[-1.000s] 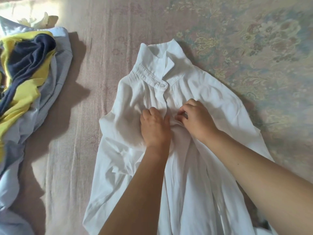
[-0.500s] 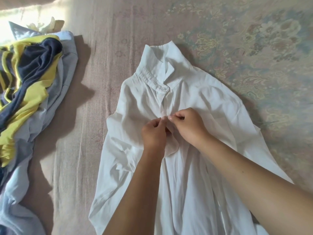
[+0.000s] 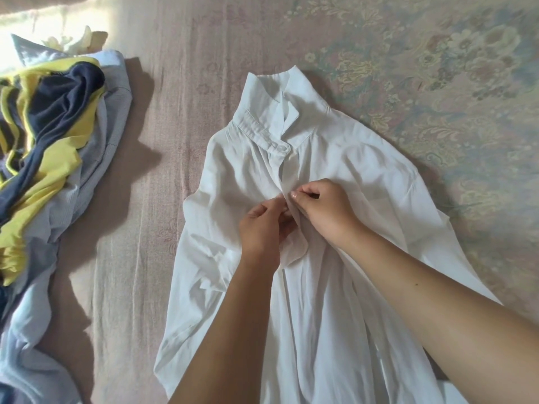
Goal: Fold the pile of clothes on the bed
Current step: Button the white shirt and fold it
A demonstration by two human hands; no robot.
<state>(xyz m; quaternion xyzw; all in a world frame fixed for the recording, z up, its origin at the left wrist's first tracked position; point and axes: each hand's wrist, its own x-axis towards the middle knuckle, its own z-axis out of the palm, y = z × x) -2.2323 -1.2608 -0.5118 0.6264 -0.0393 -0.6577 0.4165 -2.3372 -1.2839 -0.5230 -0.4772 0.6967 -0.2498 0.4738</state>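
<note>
Home bedroom. Bed [image 3: 175,141] surface fills the frame: pinkish sheet, floral brocade bedspread [image 3: 437,83] from 12 to 3 o'clock. Loose clothes pile [image 3: 52,141] at 9 o'clock, white shirt [image 3: 335,287] spread flat at centre. Sunlight patch at 11 o'clock.

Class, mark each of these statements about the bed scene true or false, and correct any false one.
1. The white shirt lies front up, collar away from the person. True.
2. The left hand and right hand both pinch the shirt's front opening. True.
3. The collar button is undone. False: it is fastened.
4. The pile of clothes lies on the shirt. False: it lies apart, to the shirt's left.
5. The shirt is already folded. False: it is spread out.
</note>
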